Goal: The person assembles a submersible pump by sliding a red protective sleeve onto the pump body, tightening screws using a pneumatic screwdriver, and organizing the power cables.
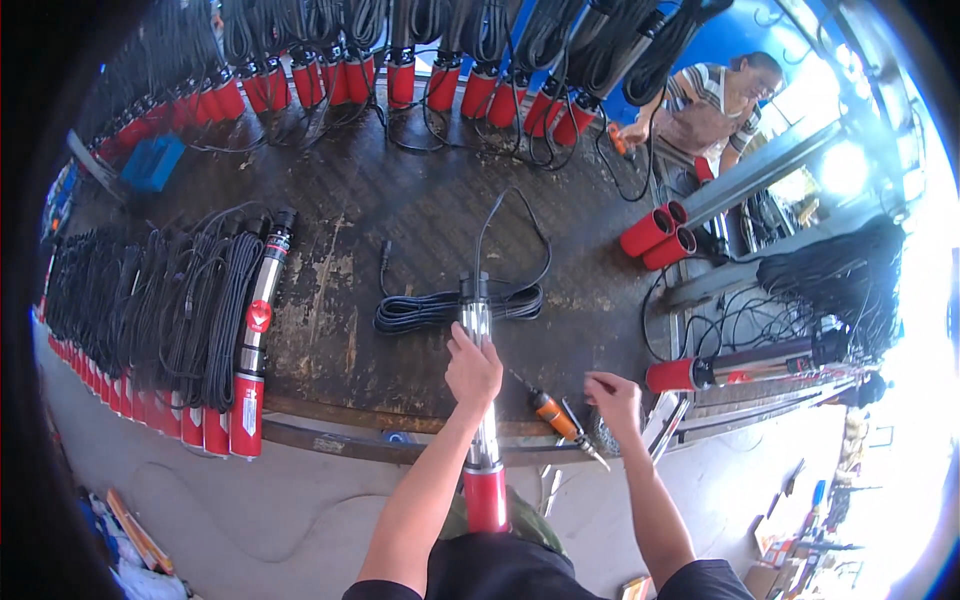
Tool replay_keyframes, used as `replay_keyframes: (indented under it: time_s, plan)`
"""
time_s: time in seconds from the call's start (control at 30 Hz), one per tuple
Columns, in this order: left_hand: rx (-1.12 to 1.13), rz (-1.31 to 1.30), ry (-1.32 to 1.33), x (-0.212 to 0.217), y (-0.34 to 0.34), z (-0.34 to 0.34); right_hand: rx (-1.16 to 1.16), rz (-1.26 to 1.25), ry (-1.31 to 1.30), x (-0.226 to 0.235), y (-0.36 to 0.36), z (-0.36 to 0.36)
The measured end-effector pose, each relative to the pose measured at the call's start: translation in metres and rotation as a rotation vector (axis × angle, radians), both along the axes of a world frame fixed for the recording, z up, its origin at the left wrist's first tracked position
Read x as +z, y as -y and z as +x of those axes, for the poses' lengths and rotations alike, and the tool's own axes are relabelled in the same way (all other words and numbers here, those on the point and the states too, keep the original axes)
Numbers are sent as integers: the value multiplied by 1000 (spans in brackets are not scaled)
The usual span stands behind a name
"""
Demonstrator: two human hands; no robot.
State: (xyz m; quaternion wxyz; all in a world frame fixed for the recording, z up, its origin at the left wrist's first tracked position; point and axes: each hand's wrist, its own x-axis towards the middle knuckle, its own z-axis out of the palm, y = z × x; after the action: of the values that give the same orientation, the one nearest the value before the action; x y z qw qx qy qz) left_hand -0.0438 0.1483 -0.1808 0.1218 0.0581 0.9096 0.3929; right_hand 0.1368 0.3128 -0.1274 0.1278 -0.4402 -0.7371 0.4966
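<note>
Tube [485,440]: silver body, slanting from the bench [330,250] to my lap; black cap [474,288] over the bench, red end [487,500] past the near edge. Probably angled so that the cap end faces my work; can't tell whether it rests on the edge.

Left hand [474,370]: fingers wrapped round the silver body, below the cap. I take this as a steadying grip, against roll or slide.

Right hand [614,405]: off the tube, fingers curled, above the near edge. Can't tell whether they pinch anything small.

Driver [556,414]: orange, at the near edge between tube and right hand, bit pointing toward the tube. Presumably parked there for a short reach.

Cable [415,312]: coiled behind the cap, one length looping up and back to it, plug [386,255] standing clear at left. Coiling likely prevents snagging.

Left row [250,415]: more tubes side by side, red ends toward me, cables bundled on top; close packing seems meant to save bench room.

Far row [442,90]: others lined along the back, red ends facing in, leaving the middle to work on.

Red sleeves [668,250]: grouped at right, beside the frame post [765,175].

Co-worker [725,110]: far right corner, orange tool [620,142] in hand.
</note>
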Motion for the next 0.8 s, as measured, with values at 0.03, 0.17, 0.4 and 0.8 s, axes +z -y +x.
replay_keyframes:
  time_s: [0.03, 0.17, 0.4, 0.8]
  plan:
    - [-5, -2, 6, 1, 2, -1, 90, 42, 7, 6, 11, -27]
    - [-55, -4, 39, 4, 5, -5, 436, 509, -107, 8, 45, -130]
    - [-102, -58, 28, 6, 8, -8, 684, 714, -54, -18, 59, -220]
    - [-120, -34, 10, -1, 12, -8, 256, -46, 47, -2, 48, -216]
